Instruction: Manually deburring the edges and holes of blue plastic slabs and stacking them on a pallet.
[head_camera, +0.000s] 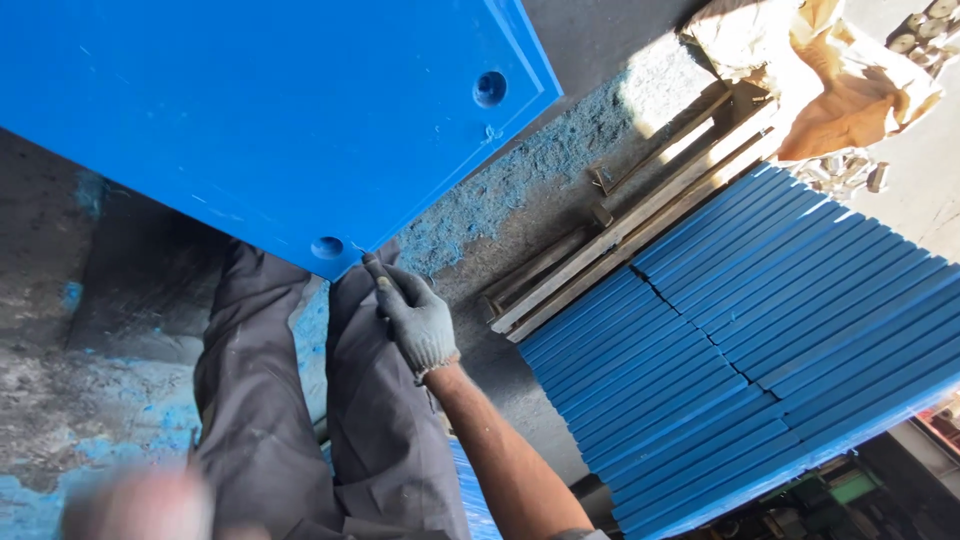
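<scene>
1 gloved right hand (418, 322), fingers (392, 292) curled tight round a small dark tool (371, 263) whose tip meets the lower corner of the blue panel (270, 110). the panel lies up and left of the fingers, its near edge running up to the right; flat, smooth, bright blue, with 2 round holes (489, 88) near that edge. left hand (140, 505) a blur at bottom left, well apart, grip not readable. beyond: grey trousers (270, 400), blue shavings (520, 170) on the floor, stacked blue strips (760, 350), wooden battens (620, 235).
</scene>
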